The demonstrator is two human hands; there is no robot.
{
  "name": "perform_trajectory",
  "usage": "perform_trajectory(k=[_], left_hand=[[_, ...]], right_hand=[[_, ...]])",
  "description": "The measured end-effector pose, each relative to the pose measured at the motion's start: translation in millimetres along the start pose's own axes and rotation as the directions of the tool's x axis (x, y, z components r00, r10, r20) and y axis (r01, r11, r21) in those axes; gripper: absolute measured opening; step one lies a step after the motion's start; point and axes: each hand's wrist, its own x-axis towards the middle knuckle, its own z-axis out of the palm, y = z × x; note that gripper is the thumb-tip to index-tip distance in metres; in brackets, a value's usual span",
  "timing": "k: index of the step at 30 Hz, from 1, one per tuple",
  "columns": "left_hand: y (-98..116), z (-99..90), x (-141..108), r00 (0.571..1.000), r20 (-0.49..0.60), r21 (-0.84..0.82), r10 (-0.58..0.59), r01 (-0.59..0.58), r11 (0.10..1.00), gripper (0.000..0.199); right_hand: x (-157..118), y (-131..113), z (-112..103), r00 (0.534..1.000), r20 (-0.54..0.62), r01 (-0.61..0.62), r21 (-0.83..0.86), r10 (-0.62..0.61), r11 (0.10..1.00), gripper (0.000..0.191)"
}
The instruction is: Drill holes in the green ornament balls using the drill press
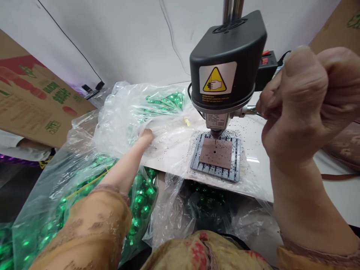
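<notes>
Closest to the camera, the right hand [298, 101] was raised with its fingers curled into a fist, and one silver lever [249, 110] of the drill press [225, 60] ran into it. The left hand [146, 137] lay well apart from it, across the white tabletop [260, 176], at the near edge of one clear plastic bag [115, 120]. Its fingertips were hidden by the film, so whether they had closed on anything could not be told.

Between the two hands stood the single drill press, nearer the right one, with one warning sticker [216, 79] on its dark housing. Below its chuck, one flat brown plate [216, 159] with one dark hole lay on one slotted metal base [237, 165], both strewn with black specks too many to count.

Shiny green beads [167, 103], also beyond counting, showed inside the bag by the left hand. More green beads [142, 193] filled another bag below the left forearm. Two cardboard boxes were visible, one box at far left [30, 82] and one box at upper right [333, 22].
</notes>
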Motion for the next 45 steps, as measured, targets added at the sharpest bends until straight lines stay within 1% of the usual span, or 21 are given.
perform_trajectory(k=[3, 4, 5, 6, 7, 8, 9, 10, 12, 14, 16, 18, 21, 23, 25, 28, 30, 35, 38, 41, 45], left_hand=[[5, 7.7, -4, 0.994, 0.056, 0.011, -0.097, 0.097, 0.995, 0.029], [9, 12.5, -9, 0.989, 0.098, -0.040, -0.111, 0.115, 0.993, 0.028], [14, 18.2, -17, 0.982, 0.154, -0.135, -0.112, 0.134, 0.982, 0.029], [20, 24.5, -25, 0.972, 0.215, -0.265, -0.099, 0.156, 0.952, 0.031], [27, 31.2, -35, 0.960, 0.271, -0.408, -0.069, 0.179, 0.895, 0.033], [35, 37.9, -45, 0.950, 0.312, -0.538, -0.028, 0.200, 0.819, 0.036], [42, 44.6, -54, 0.942, 0.336, -0.637, 0.015, 0.215, 0.740, 0.038], [49, 51.2, -62, 0.936, 0.347, -0.698, 0.051, 0.222, 0.680, 0.040], [60, 64.5, -75, 0.928, 0.360, -0.770, 0.092, 0.240, 0.591, 0.042], [66, 78.8, -83, 0.924, 0.369, -0.811, 0.101, 0.268, 0.519, 0.043], [67, 94.6, -88, 0.932, 0.354, -0.832, 0.083, 0.272, 0.484, 0.044], [64, 111.1, -90, 0.954, 0.293, -0.829, 0.064, 0.220, 0.514, 0.050], [56, 133.6, -92, 0.978, 0.181, -0.780, 0.103, 0.079, 0.621, 0.057], [51, 145.1, -93, 0.975, 0.161, -0.751, 0.152, 0.021, 0.660, 0.059], [46, 153.2, -94, 0.966, 0.180, -0.736, 0.186, 0.007, 0.677, 0.061], [43, 159.7, -94, 0.950, 0.224, -0.711, 0.219, 0.005, 0.703, 0.064], [43, 161.2, -94, 0.935, 0.243, -0.677, 0.257, -0.026, 0.735, 0.065], [49, 163.1, -96, 0.900, 0.196, -0.551, 0.390, -0.227, 0.803, 0.061], [52, 166.7, -99, 0.883, 0.177, -0.485, 0.434, -0.305, 0.819, 0.059], [53, 172.0, -104, 0.871, 0.179, -0.462, 0.456, -0.335, 0.821, 0.059], [52, 177.7, -109, 0.869, 0.203, -0.479, 0.450, -0.313, 0.820, 0.056]], right_hand=[[0, 0, 1, 0.999, -0.001, 0.033, 0.029, -0.033, 0.999, 0.046], [0, 0, 1, 0.999, -0.005, 0.049, 0.041, -0.048, 0.998, 0.045], [0, 0, 2, 0.998, -0.005, 0.062, 0.053, -0.062, 0.997, 0.043], [0, 1, 2, 0.997, -0.007, 0.078, 0.063, -0.077, 0.995, 0.043], [0, 2, 3, 0.996, -0.008, 0.087, 0.068, -0.086, 0.994, 0.042], [0, 2, 3, 0.996, -0.010, 0.091, 0.067, -0.090, 0.994, 0.042], [0, 3, 3, 0.995, -0.013, 0.100, 0.070, -0.099, 0.993, 0.043], [0, 3, 3, 0.994, -0.014, 0.105, 0.070, -0.104, 0.992, 0.043], [0, 4, 2, 0.994, -0.006, 0.105, 0.062, -0.105, 0.993, 0.043], [-1, 4, 1, 0.993, -0.001, 0.114, 0.051, -0.114, 0.992, 0.044], [-3, 3, 0, 0.994, -0.006, 0.105, 0.040, -0.105, 0.994, 0.045], [-3, 2, -1, 0.996, -0.006, 0.093, 0.030, -0.092, 0.995, 0.047], [-4, 1, -2, 0.997, 0.013, 0.077, -0.010, -0.077, 0.997, 0.046], [-4, 0, -4, 0.997, 0.020, 0.074, -0.024, -0.073, 0.997, 0.045], [-4, -1, -4, 0.998, 0.033, 0.062, -0.033, -0.061, 0.998, 0.044], [-4, -4, -4, 0.998, 0.043, 0.050, -0.050, -0.048, 0.998, 0.045], [-5, -6, -3, 0.998, 0.042, 0.049, -0.045, -0.047, 0.998, 0.045], [-6, -6, -2, 0.999, 0.030, 0.033, -0.055, -0.031, 0.998, 0.045], [-6, -6, -3, 0.998, 0.034, 0.052, -0.098, -0.048, 0.994, 0.045], [-5, -5, -3, 0.998, 0.032, 0.049, -0.107, -0.046, 0.993, 0.046], [-5, -5, -4, 0.998, 0.041, 0.055, -0.056, -0.053, 0.997, 0.047]])
